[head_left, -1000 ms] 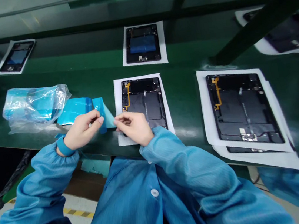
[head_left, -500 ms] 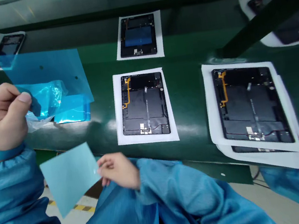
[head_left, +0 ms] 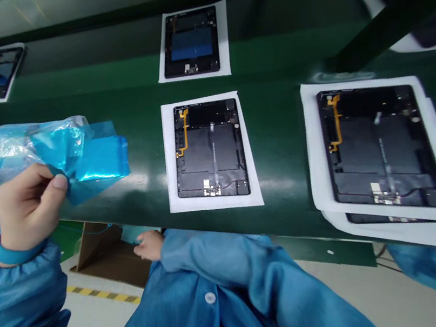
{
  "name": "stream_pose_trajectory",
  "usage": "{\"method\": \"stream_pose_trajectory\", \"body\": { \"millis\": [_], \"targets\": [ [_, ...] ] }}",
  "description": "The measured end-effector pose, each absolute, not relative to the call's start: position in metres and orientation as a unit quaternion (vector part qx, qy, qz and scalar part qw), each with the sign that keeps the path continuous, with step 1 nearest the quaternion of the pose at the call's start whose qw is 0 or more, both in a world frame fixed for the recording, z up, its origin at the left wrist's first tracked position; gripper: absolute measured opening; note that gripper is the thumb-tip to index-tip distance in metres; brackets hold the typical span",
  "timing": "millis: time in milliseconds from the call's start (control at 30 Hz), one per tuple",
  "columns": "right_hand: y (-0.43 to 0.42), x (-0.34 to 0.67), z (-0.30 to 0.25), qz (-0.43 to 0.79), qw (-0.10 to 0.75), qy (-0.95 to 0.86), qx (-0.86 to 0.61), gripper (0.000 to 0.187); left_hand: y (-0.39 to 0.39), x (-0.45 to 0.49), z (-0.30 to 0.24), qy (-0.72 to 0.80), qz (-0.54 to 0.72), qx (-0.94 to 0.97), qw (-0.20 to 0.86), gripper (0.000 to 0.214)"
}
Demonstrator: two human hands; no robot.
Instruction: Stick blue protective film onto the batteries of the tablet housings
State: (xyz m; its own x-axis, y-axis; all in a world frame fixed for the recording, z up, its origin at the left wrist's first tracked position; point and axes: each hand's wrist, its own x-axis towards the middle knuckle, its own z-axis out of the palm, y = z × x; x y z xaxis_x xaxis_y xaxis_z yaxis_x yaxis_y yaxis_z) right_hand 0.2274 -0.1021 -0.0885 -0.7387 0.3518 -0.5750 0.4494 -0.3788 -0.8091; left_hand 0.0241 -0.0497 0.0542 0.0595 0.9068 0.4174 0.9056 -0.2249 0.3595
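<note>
So the left hand (head_left: 30,208) has a tight pinch going, thumb pressed onto a curled index finger, and it's got one corner of a see-through blue film (head_left: 91,191). The rest of the film fans out to the right of those fingertips and overlaps the front of the shiny blue stack (head_left: 102,159); can't tell if the two actually touch.

Right hand (head_left: 150,245) is down low past the bench's front edge, over a cardboard box (head_left: 104,251). Fingers are loosely parted, slightly curled. There's a pale blue sheet (head_left: 129,233) just beyond the fingertips, but I can't tell whether they're touching it.

Room-wise: the left hand is pretty crowded, with a crinkly clear bag (head_left: 11,153) right behind it and the stack just beside it. Over to the right, past the stack, there's a bare strip of green bench (head_left: 147,157) before the opened tablet (head_left: 208,154). That one lies flat on white paper (head_left: 175,191), well apart from the left hand and up and to the right of the right hand. More bare bench sits to its right, then another opened tablet (head_left: 385,160), way out from both hands. The right hand has the box's open top under it, with the bench edge close above.
</note>
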Motion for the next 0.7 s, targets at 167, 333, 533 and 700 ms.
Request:
{"method": "stream_pose_trajectory", "body": {
  "millis": [167, 333, 533, 700],
  "targets": [
    [-0.078, 0.305, -0.034, -0.695, -0.226, 0.610, 0.307, 0.024, -0.060, 0.072, 0.047, 0.553, 0.222, 0.802, 0.042, 0.018],
    [-0.027, 0.349, -0.012, -0.608, -0.263, 0.675, 0.325, 0.038, -0.049, 0.139, 0.021, 0.435, 0.171, 0.880, 0.083, 0.017],
    [-0.010, 0.361, -0.024, -0.515, -0.293, 0.737, 0.325, 0.030, -0.037, 0.161, 0.003, 0.413, 0.169, 0.880, 0.164, 0.012],
    [0.003, 0.379, -0.024, -0.465, -0.232, 0.796, 0.309, 0.032, -0.019, 0.149, 0.015, 0.458, 0.207, 0.864, -0.043, 0.044]
  ]
}}
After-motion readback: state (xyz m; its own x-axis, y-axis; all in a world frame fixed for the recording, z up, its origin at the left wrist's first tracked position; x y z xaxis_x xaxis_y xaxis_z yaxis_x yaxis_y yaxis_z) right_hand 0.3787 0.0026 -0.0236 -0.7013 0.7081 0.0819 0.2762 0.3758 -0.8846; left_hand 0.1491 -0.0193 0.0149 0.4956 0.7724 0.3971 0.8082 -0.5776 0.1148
